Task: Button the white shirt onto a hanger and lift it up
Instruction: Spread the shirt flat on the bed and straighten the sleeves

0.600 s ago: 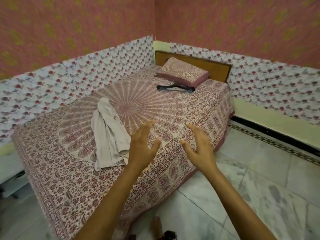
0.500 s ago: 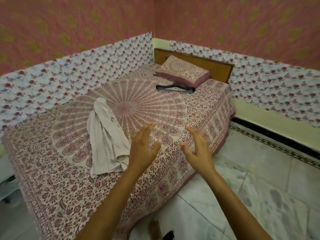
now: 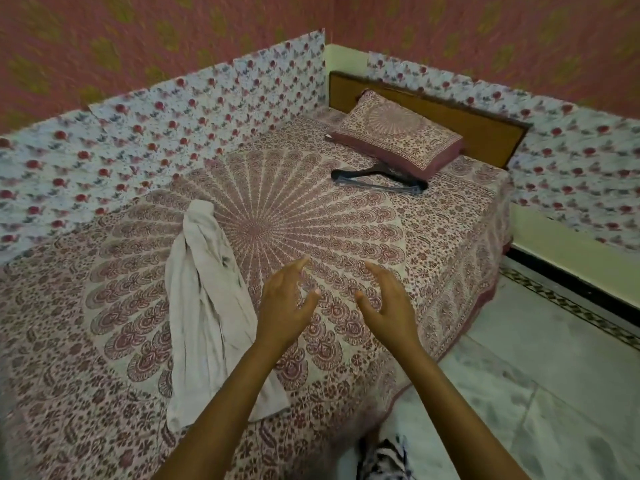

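The white shirt [image 3: 204,306] lies crumpled in a long heap on the left half of the bed. A dark hanger [image 3: 377,178] lies flat far off, just in front of the pillow. My left hand [image 3: 282,303] hovers above the bedspread just right of the shirt, fingers spread, holding nothing; its forearm crosses over the shirt's lower corner. My right hand [image 3: 388,306] floats beside it, palm turned inward, fingers apart and empty. Neither hand touches the shirt or the hanger.
The bed [image 3: 433,265] carries a red-and-cream mandala spread, with a matching pillow [image 3: 398,133] against a wooden headboard [image 3: 485,133]. Floral panels line the walls on the left and behind. Marble floor [image 3: 554,393] lies to the right. Patterned clothing shows at the bottom edge.
The view has drawn closer to the bed and shifted left. Both hands stay open and raised, now further over the bedspread, the left one nearer the shirt.
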A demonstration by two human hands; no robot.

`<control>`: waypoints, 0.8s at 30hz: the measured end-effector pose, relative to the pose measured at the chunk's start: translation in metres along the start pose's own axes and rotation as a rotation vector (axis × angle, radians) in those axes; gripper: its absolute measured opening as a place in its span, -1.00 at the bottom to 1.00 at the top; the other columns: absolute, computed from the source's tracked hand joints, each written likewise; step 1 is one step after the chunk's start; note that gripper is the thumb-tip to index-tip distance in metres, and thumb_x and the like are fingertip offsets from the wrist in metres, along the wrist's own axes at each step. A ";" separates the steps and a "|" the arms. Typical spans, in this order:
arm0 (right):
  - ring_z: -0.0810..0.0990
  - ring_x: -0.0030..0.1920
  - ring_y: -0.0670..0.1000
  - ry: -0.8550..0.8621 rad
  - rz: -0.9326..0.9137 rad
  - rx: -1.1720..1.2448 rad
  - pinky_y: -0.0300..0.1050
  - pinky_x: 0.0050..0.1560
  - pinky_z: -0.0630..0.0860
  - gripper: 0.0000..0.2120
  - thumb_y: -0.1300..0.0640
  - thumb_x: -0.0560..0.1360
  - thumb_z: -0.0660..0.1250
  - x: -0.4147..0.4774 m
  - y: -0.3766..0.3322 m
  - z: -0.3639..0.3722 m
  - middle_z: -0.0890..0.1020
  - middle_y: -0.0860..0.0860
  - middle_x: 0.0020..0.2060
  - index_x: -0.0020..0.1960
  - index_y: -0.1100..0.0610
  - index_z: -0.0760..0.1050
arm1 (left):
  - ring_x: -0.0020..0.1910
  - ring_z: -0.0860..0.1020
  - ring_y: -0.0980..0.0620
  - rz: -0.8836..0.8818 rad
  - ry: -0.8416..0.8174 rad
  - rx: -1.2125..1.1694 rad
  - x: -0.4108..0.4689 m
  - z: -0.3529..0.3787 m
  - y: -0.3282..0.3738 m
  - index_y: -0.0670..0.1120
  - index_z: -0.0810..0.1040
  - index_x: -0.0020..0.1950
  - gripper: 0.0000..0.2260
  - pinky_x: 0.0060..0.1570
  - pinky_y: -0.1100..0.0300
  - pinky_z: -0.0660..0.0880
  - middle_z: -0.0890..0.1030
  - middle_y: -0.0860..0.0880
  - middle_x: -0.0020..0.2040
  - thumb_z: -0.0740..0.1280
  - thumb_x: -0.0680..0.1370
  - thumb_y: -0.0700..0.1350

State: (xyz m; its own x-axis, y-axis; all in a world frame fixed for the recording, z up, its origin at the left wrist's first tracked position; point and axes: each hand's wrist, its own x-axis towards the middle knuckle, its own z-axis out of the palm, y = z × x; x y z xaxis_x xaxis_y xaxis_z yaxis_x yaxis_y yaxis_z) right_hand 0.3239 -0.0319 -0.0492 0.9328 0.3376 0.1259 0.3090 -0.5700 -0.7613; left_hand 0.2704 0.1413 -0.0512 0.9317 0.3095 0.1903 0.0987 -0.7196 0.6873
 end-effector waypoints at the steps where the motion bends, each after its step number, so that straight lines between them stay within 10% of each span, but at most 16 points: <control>1: 0.29 0.40 0.02 -0.010 -0.002 0.001 0.08 0.38 0.28 -0.51 0.00 0.52 0.23 0.018 0.005 0.004 0.36 0.01 0.39 0.42 0.03 0.24 | 0.36 0.35 -0.03 -0.022 0.007 0.002 0.015 0.004 -0.006 0.05 0.27 0.43 -0.42 0.32 -0.02 0.31 0.41 -0.01 0.38 0.12 0.43 0.19; 24: 0.31 0.37 0.11 -0.463 -0.147 0.005 0.06 0.35 0.23 -0.43 -0.05 0.46 0.10 0.321 0.025 0.157 0.39 0.10 0.36 0.42 0.13 0.26 | 0.22 0.47 -0.15 -0.470 0.251 0.144 0.238 0.005 -0.165 -0.08 0.33 0.39 -0.50 0.23 -0.10 0.41 0.51 -0.14 0.26 0.19 0.48 0.07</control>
State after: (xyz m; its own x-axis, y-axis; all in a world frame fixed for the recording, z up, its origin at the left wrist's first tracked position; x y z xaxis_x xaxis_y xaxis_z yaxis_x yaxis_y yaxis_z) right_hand 0.6019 0.1796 -0.1276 0.6986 0.7128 -0.0626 0.4298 -0.4880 -0.7597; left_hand 0.4779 0.3307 -0.1223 0.6658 0.7438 0.0597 0.5469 -0.5408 0.6391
